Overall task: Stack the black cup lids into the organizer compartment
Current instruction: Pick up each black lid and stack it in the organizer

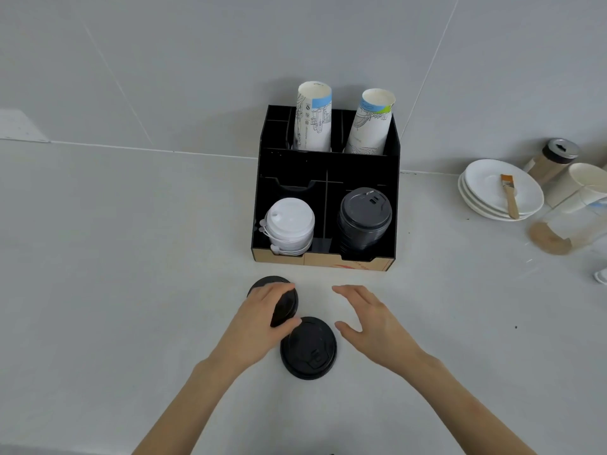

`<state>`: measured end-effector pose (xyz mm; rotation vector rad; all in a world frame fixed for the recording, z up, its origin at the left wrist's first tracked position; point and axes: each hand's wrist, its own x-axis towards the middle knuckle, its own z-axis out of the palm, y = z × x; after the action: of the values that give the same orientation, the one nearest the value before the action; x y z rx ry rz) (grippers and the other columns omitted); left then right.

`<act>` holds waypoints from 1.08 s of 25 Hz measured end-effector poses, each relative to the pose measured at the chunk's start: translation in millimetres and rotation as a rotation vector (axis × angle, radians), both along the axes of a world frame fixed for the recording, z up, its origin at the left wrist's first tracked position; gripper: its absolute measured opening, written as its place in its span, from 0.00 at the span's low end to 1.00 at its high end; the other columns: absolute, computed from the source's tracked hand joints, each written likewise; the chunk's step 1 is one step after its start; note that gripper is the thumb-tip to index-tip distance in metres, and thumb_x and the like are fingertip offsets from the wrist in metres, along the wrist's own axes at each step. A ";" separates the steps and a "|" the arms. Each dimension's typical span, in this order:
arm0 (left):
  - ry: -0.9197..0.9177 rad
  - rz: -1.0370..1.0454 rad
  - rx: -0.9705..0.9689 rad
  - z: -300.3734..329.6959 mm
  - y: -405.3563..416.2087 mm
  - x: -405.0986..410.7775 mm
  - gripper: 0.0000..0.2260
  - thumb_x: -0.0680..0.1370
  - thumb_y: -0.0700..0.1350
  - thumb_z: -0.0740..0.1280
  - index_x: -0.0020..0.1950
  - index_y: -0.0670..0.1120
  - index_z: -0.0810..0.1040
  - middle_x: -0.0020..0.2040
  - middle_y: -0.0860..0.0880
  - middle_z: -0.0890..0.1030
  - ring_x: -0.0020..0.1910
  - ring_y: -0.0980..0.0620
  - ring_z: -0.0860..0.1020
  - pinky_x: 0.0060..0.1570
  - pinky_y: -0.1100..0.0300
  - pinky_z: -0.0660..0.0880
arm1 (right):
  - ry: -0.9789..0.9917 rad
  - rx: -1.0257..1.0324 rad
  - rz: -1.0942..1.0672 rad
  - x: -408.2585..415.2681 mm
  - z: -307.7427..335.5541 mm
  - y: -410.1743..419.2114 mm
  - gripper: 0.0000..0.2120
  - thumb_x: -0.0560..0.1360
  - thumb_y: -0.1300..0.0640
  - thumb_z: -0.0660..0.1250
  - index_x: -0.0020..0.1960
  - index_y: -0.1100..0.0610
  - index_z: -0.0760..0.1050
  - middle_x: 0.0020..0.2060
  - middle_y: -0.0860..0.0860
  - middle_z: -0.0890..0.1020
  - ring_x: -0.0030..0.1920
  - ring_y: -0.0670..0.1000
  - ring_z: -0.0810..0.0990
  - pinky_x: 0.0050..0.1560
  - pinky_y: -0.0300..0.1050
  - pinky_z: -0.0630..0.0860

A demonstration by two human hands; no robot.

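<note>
A black organizer point(325, 165) stands at the back of the counter. Its front right compartment holds a stack of black lids point(364, 221); the front left one holds a stack of white lids point(289, 226). Two loose black lids lie in front of it. My left hand point(262, 315) grips the farther black lid point(285, 300), tilting one edge up off the counter. The nearer black lid point(308, 348) lies flat just below my left thumb. My right hand point(368, 320) hovers to the right of both lids, fingers spread, holding nothing.
Two stacks of paper cups point(313, 118) stand upside down in the organizer's rear compartments. At the right are stacked white plates point(486, 205) with a small brush point(509, 197), a shaker jar point(551, 160), a paper cup and a clear container point(558, 233). A tiled wall is behind.
</note>
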<state>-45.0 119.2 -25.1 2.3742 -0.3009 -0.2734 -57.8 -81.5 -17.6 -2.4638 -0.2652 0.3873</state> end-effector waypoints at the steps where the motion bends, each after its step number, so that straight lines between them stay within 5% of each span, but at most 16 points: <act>1: 0.008 -0.013 0.019 -3.0 1.0 -4.6 0.25 0.73 0.53 0.65 0.67 0.49 0.63 0.68 0.49 0.68 0.67 0.50 0.63 0.64 0.62 0.60 | 0.014 0.000 0.006 -3.2 -2.9 1.4 0.24 0.75 0.57 0.62 0.68 0.52 0.59 0.67 0.50 0.67 0.66 0.52 0.67 0.68 0.48 0.65; 7: 0.079 -0.164 0.141 -17.3 7.4 -24.5 0.33 0.68 0.62 0.59 0.70 0.52 0.57 0.71 0.54 0.63 0.69 0.53 0.58 0.68 0.57 0.59 | 0.092 -0.011 0.024 -21.9 -18.3 7.3 0.24 0.75 0.56 0.61 0.68 0.52 0.59 0.67 0.50 0.67 0.66 0.51 0.66 0.68 0.47 0.65; 14: 0.008 -0.256 0.266 -30.5 9.2 -24.0 0.29 0.74 0.50 0.65 0.70 0.52 0.55 0.72 0.54 0.60 0.68 0.56 0.54 0.68 0.57 0.58 | 0.112 -0.032 0.032 -25.5 -28.9 7.8 0.21 0.75 0.57 0.61 0.67 0.54 0.62 0.65 0.51 0.70 0.65 0.52 0.68 0.66 0.46 0.67; 19: -0.043 -0.230 0.260 -37.6 7.6 -24.4 0.29 0.70 0.56 0.63 0.68 0.49 0.61 0.68 0.51 0.68 0.62 0.56 0.54 0.64 0.50 0.65 | 0.100 -0.021 0.011 -28.8 -34.4 9.3 0.22 0.75 0.58 0.61 0.67 0.54 0.62 0.65 0.51 0.69 0.65 0.52 0.67 0.66 0.46 0.67; 22: -0.080 -0.258 0.368 -37.7 3.0 -27.0 0.29 0.64 0.62 0.56 0.62 0.51 0.67 0.58 0.52 0.79 0.57 0.55 0.62 0.51 0.53 0.76 | 0.096 0.005 -0.015 -29.6 -37.4 9.0 0.22 0.74 0.59 0.62 0.67 0.54 0.62 0.66 0.51 0.68 0.65 0.52 0.67 0.67 0.46 0.67; 27: -0.162 -0.242 0.403 -38.9 -7.7 -24.6 0.29 0.65 0.63 0.55 0.61 0.51 0.68 0.56 0.55 0.80 0.56 0.56 0.63 0.52 0.55 0.75 | 0.069 0.026 -0.056 -25.3 -38.5 2.1 0.21 0.74 0.60 0.62 0.66 0.55 0.63 0.65 0.52 0.69 0.63 0.53 0.68 0.64 0.44 0.68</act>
<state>-69.5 111.5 -64.1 2.7644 -0.6665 -0.2740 -83.1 -79.4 -56.1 -2.4217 -0.1704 0.4412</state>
